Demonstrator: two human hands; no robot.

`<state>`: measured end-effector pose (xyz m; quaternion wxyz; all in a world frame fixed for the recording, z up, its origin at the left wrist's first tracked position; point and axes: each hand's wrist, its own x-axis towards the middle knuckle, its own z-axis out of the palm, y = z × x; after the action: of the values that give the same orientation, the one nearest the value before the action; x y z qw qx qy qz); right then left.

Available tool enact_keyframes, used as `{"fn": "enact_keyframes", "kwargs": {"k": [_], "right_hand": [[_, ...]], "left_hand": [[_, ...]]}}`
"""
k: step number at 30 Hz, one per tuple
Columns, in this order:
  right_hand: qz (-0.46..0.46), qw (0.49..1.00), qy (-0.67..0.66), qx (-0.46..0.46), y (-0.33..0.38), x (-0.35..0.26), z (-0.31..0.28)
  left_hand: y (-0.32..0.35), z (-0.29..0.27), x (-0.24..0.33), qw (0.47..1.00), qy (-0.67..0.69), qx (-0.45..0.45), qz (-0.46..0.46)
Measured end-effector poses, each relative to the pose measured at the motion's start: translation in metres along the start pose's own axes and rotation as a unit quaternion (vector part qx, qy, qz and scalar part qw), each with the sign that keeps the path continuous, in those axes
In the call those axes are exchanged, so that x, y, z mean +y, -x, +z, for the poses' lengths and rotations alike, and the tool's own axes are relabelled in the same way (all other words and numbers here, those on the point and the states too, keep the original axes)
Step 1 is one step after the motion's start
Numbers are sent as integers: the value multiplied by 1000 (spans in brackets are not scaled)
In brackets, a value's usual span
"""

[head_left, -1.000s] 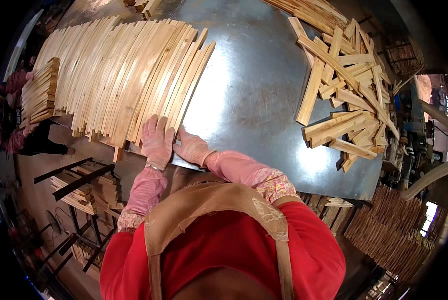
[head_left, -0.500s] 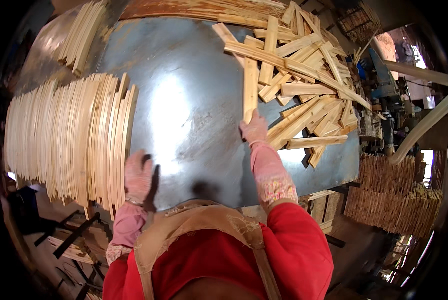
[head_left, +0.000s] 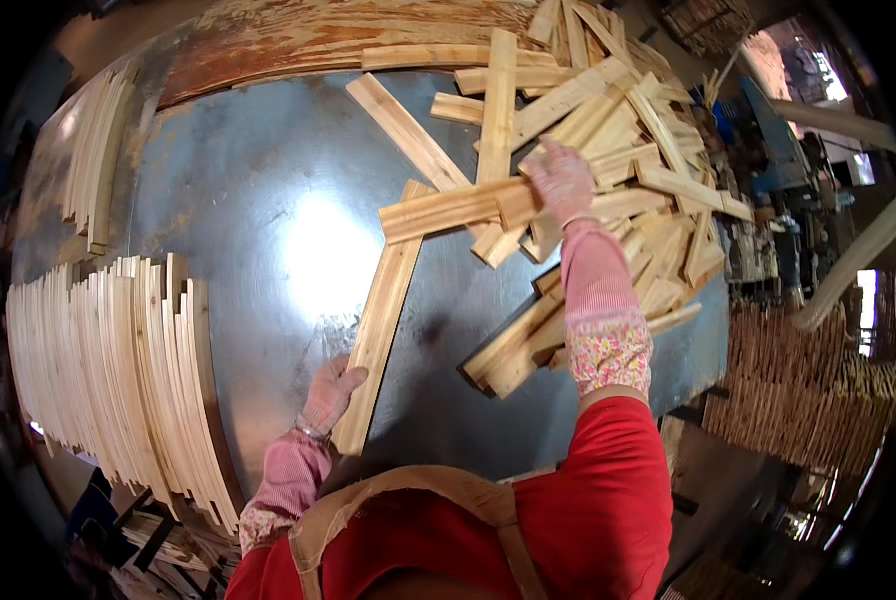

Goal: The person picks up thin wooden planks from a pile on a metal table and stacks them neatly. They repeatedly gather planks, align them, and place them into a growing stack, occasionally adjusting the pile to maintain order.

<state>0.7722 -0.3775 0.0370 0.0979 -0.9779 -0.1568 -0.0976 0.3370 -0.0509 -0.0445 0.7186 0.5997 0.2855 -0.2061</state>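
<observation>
1. A long wooden slat [head_left: 380, 330] lies on the table [head_left: 268, 200], running from about 6 o'clock near the person's body up toward 12 o'clock, tilted a little to the right.
2. The left hand [head_left: 330, 395], in a pink glove, rests against the near end of this slat, fingers bent around its left edge; whether it truly grips the slat I cannot tell.
3. The far end of the slat passes under a second slat [head_left: 458, 208], which lies crosswise, almost level, at about 1 o'clock from the first slat's middle.
4. The right hand [head_left: 562, 180], also gloved in pink, is closed on the right end of that crosswise slat, holding it where it meets the heap.
5. The heap of loose slats [head_left: 618, 160] fills the table from 12 o'clock round to 3 o'clock, pieces lying across each other at all angles; some stick out toward the right forearm at 4 o'clock.
6. At 9 o'clock from the long slat, well apart from it, a tidy row of thin slats [head_left: 118, 370] stands on edge, packed side by side along the table's left side.
7. A smaller batch of slats [head_left: 98, 150] lies at 10 o'clock, near the table's far left edge.
8. The table top is grey sheet metal with a bright glare spot just left of the long slat.
9. The person wears a red top, a tan apron strap and patterned sleeve covers.
</observation>
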Motion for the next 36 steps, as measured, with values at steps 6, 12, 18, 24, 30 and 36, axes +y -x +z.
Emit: {"fn": "enact_keyframes", "kwargs": {"k": [6,12,18,24,30,36], "right_hand": [[-7,985,19,-169,-19,-53,29],[-79,983,5,-166,128,-105,34],[-22,954,-98,-284,249,-125,14],[-55,983,-86,-152,185,-206,58],[18,898,-343,-277,203,-301,95],[-32,968,-166,-186,77,-262,57]], "left_hand": [[-10,-3,44,977,185,96,53],[-1,-39,57,939,-102,323,63],[150,-145,-79,614,-574,506,194],[182,-135,-50,568,-543,579,218],[60,-61,-49,913,84,337,214],[55,-64,-43,932,329,154,17]]}}
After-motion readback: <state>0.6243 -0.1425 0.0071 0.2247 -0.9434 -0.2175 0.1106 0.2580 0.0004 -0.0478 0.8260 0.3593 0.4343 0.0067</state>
